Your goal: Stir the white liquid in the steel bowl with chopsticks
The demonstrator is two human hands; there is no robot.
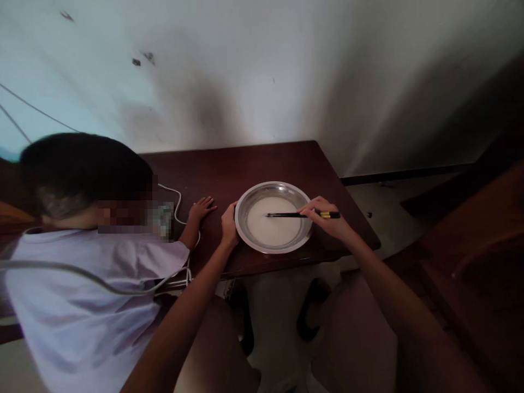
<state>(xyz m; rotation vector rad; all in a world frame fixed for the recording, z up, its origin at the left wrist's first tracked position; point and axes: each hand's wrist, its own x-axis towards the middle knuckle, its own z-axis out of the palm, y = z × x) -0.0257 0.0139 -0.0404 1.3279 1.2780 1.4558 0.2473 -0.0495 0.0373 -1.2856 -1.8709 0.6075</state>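
A round metal basin (273, 250) stands near the front edge of the dark wooden table. Inside it is a whitish, milky mixture (272, 226); whether it is liquid or batter I cannot tell. My left hand (230, 225) grips the basin's left rim, fingers round its outer side. In my right hand (325, 218), over the basin's right rim, is a pair of black chopsticks (286, 215) with yellow bands near the grip end. They point left, nearly level, and their tips touch the mixture or hover just above it.
The table (286, 161) stands against a stained wall (262, 65). At left sits another person in a white shirt (90, 284), with one hand (203, 206) flat on the table. A white cable (179, 204) runs beside that arm. Dark wooden furniture (483, 273) is at right.
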